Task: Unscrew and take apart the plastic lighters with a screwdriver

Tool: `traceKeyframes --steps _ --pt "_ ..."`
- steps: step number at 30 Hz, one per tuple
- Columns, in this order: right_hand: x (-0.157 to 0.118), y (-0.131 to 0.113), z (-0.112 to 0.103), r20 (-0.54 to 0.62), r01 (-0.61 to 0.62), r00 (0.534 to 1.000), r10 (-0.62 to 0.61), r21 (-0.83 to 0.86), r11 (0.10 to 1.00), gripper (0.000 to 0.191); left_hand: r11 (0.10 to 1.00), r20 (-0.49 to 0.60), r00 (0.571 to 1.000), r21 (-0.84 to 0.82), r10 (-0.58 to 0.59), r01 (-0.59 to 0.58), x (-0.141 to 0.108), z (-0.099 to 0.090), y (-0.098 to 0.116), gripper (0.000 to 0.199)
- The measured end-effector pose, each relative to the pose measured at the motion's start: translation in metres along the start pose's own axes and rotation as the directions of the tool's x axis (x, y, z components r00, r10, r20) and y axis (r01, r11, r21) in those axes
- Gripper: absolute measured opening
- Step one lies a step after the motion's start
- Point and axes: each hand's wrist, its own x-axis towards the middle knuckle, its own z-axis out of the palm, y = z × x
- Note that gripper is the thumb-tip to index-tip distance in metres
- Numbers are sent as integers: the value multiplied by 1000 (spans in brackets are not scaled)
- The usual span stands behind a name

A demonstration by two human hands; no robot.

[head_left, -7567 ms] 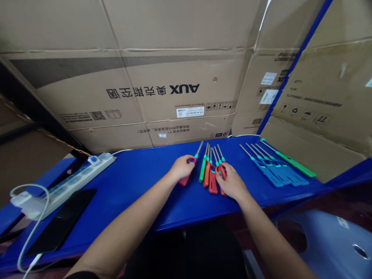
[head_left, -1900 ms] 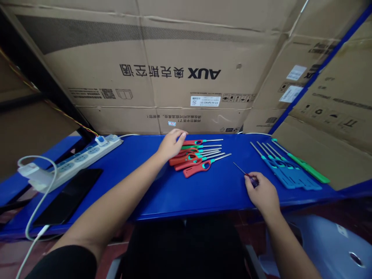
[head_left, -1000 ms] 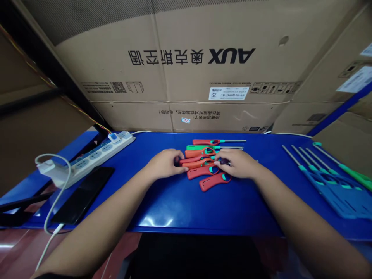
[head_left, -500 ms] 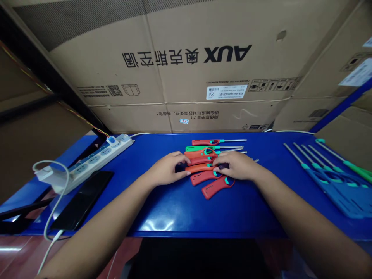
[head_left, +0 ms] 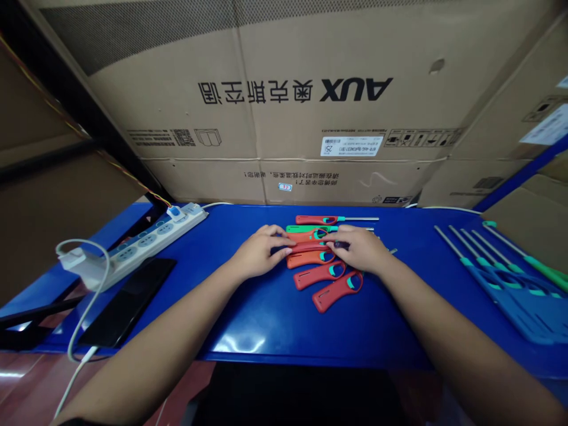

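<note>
My left hand (head_left: 261,252) and my right hand (head_left: 357,248) meet over a fanned row of long-nosed utility lighters. Between them lies a red lighter (head_left: 308,247), its handle end gripped by my left fingers. A small dark-handled screwdriver (head_left: 341,244) shows in my right fingers, its tip over that lighter. A dark object (head_left: 277,250) is partly hidden under my left hand. Free of both hands are a red lighter (head_left: 338,290), another (head_left: 318,275), a third (head_left: 310,258), a green one (head_left: 308,228) and a top red one (head_left: 317,219).
A blue table (head_left: 248,331) runs across. At the right lie a blue lighter bundle (head_left: 519,302) and a green lighter (head_left: 541,266). A white power strip (head_left: 142,245) and a black phone (head_left: 128,302) sit at the left. AUX cardboard boxes (head_left: 293,118) stand behind.
The lower red lighters have fanned further apart, with their handles turned toward the front. My hands have drawn closer together over the row, and the view has shifted slightly.
</note>
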Motion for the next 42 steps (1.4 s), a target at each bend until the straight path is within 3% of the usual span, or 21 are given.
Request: traceKeyframes --steps 4,6,10,13,20,25,30,32,35,37,38,39,40,42 --pt "-2 -4 3 114 68 991 -72 41 997 22 1000 51 999 -25 19 -17 0 2 -1 21" --pt "-4 -4 1 133 83 987 -90 55 995 20 997 18 1000 -75 -20 22 0 1 -1 23" --pt "-2 -2 -3 64 44 997 -47 55 998 20 982 -123 975 -66 -187 180 3 3 -7 33" --pt "1 0 -4 -23 -54 998 55 40 998 27 972 -152 960 -18 -236 236 10 11 -15 35" --pt "1 5 -4 -45 -135 990 134 -8 991 32 988 -123 981 3 -153 154 16 19 -16 22" --pt "-1 3 -6 26 -61 998 62 -43 997 37 999 -50 998 17 -35 36 8 10 -15 29" --pt "-1 4 -1 87 -59 994 71 -129 990 35 995 49 996 68 -76 73 4 3 -22 46" --pt "-2 5 0 90 -50 994 62 -123 991 33 996 34 997 56 -67 65 4 0 -22 48" --pt "-3 6 -5 68 -54 996 62 -102 993 40 996 -114 990 -25 -89 87 2 -4 -5 42" --pt "-3 7 -10 -22 -115 993 114 -62 991 47 993 -224 967 -35 -122 117 0 -3 22 39" --pt "-4 8 -13 -86 -147 986 144 -29 989 47 993 -223 968 -6 -114 115 -2 1 39 44" --pt "-4 8 -16 -152 -165 975 165 10 986 43 999 -207 977 1 -51 52 -4 7 58 48" --pt "-5 9 -18 -214 -162 962 168 48 986 39 999 -93 995 2 33 -33 -6 15 77 54" --pt "-6 10 -22 -334 -98 935 124 92 991 31 990 92 987 28 134 -137 -8 36 109 82"
